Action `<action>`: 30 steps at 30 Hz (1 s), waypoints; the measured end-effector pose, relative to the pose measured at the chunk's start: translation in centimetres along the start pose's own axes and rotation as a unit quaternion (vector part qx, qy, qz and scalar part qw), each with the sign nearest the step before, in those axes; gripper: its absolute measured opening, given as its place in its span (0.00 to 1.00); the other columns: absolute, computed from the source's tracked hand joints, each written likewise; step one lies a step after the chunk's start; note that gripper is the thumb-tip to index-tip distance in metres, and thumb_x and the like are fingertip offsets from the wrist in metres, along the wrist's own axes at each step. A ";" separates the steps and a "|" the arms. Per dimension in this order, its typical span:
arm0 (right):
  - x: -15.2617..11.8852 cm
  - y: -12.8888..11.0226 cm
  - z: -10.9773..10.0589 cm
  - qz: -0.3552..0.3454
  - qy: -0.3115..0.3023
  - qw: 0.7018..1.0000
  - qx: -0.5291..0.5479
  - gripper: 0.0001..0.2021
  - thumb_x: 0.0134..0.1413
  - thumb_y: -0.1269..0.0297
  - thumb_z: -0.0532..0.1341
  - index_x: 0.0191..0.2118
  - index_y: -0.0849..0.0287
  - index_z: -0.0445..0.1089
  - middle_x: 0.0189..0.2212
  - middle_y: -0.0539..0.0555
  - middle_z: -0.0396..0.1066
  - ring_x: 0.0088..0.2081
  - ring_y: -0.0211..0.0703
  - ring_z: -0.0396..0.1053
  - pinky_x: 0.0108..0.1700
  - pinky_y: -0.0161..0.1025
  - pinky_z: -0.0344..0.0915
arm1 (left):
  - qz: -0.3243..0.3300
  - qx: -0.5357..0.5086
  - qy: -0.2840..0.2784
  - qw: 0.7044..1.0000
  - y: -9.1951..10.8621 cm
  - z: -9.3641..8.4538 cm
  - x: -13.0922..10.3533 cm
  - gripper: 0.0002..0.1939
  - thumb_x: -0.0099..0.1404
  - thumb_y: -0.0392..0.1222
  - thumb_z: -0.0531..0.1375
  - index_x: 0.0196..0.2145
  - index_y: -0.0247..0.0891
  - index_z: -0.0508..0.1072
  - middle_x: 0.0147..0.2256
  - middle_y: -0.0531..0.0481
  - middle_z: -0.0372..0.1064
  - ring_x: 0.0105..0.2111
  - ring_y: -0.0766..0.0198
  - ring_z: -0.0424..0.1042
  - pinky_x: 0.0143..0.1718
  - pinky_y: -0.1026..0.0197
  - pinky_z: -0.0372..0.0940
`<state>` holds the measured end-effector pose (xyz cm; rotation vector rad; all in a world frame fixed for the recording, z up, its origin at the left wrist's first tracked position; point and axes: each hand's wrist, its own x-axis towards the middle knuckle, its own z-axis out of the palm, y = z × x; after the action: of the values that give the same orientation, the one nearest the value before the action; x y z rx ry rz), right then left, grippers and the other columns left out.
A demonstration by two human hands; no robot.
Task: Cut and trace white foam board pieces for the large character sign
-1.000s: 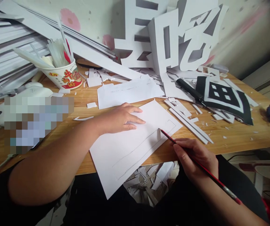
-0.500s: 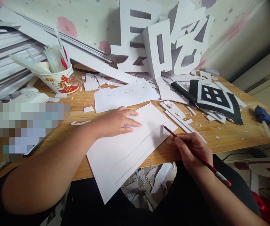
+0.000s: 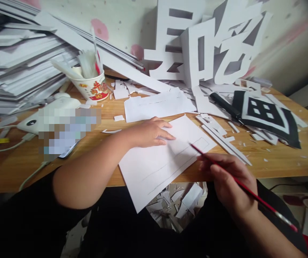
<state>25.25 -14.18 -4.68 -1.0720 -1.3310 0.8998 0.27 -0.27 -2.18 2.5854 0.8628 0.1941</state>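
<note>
A white sheet [image 3: 154,168] with a long, narrow pencilled outline lies slantwise on the wooden table, one corner hanging over the front edge. Flat on its upper left part rests my left hand [image 3: 151,133], fingers apart and holding nothing. My right hand [image 3: 229,179] is closed round a red and black pencil [image 3: 261,202], at the right of the sheet. The pencil's tip is over the sheet, near the upper line of the outline; whether it touches the paper I cannot tell.
White cut-out characters [image 3: 201,53] stand at the back. A paper cup [image 3: 89,86] of translucent sticks, a phone [image 3: 68,148] and stacked white boards [image 3: 22,64] are at the left. A black knife [image 3: 225,106] and black stencil [image 3: 266,114] lie right, among scraps.
The view has swung left, so things appear further right. The outline's right end is now closed by lines, and the pencil tip has drawn back from it to the left.
</note>
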 end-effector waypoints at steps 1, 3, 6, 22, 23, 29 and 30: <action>-0.4 -0.6 0.9 -0.005 -0.056 0.998 0.007 0.07 0.57 0.66 0.64 0.42 0.55 0.73 0.37 0.55 0.76 0.35 0.43 0.74 0.36 0.39 0.72 | -0.002 -0.004 -0.002 1.000 0.0 0.0 0.0 0.17 0.67 0.42 0.59 0.53 0.53 0.74 0.61 0.50 0.59 0.58 0.56 0.56 0.61 0.53 0.52; -0.9 -1.8 2.7 -0.010 -0.154 0.988 0.006 0.04 0.56 0.70 0.64 0.38 0.55 0.72 0.34 0.54 0.76 0.35 0.42 0.74 0.36 0.38 0.71 | -0.005 -0.006 -0.005 1.000 0.1 0.0 -0.1 0.17 0.67 0.42 0.59 0.53 0.52 0.74 0.62 0.51 0.59 0.59 0.56 0.55 0.61 0.54 0.51; -1.0 -2.9 5.3 -0.005 -0.241 0.971 0.005 0.04 0.55 0.73 0.61 0.32 0.57 0.69 0.27 0.52 0.74 0.28 0.39 0.72 0.30 0.36 0.68 | -0.006 -0.003 -0.009 1.000 0.1 -0.1 -0.1 0.17 0.68 0.42 0.59 0.54 0.53 0.73 0.63 0.51 0.57 0.61 0.56 0.53 0.62 0.53 0.50; -0.8 -2.9 8.0 0.009 -0.228 0.973 -0.038 0.09 0.52 0.72 0.59 0.23 0.58 0.65 0.21 0.51 0.71 0.22 0.35 0.67 0.24 0.32 0.63 | 0.004 -0.021 0.000 1.000 -0.4 0.5 -0.1 0.18 0.67 0.41 0.60 0.54 0.53 0.73 0.63 0.50 0.57 0.61 0.57 0.52 0.62 0.54 0.49; -0.8 -2.9 8.0 0.010 -0.230 0.972 -0.036 0.09 0.52 0.72 0.59 0.23 0.58 0.65 0.21 0.51 0.71 0.22 0.35 0.67 0.24 0.32 0.63 | 0.003 -0.020 0.000 1.000 -0.4 0.4 -0.1 0.18 0.67 0.42 0.60 0.54 0.53 0.73 0.63 0.50 0.57 0.61 0.57 0.52 0.62 0.54 0.49; -0.6 -2.8 7.4 0.035 -0.248 0.968 0.003 0.09 0.51 0.72 0.59 0.22 0.58 0.64 0.20 0.51 0.70 0.22 0.36 0.66 0.25 0.33 0.62 | 0.001 -0.019 -0.006 1.000 -0.3 0.3 0.0 0.18 0.67 0.42 0.60 0.54 0.53 0.73 0.64 0.51 0.56 0.62 0.58 0.52 0.62 0.54 0.49; -0.6 -2.7 7.3 0.042 -0.249 0.968 0.009 0.09 0.51 0.73 0.59 0.22 0.58 0.64 0.20 0.51 0.70 0.22 0.36 0.66 0.25 0.34 0.63 | 0.001 -0.020 -0.007 1.000 -0.3 0.3 0.0 0.18 0.67 0.42 0.60 0.54 0.53 0.73 0.64 0.50 0.56 0.61 0.58 0.52 0.62 0.54 0.49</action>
<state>17.71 -14.91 -2.68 -0.9241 -1.6904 1.2999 0.17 -0.19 -2.57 2.5481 0.8442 0.1911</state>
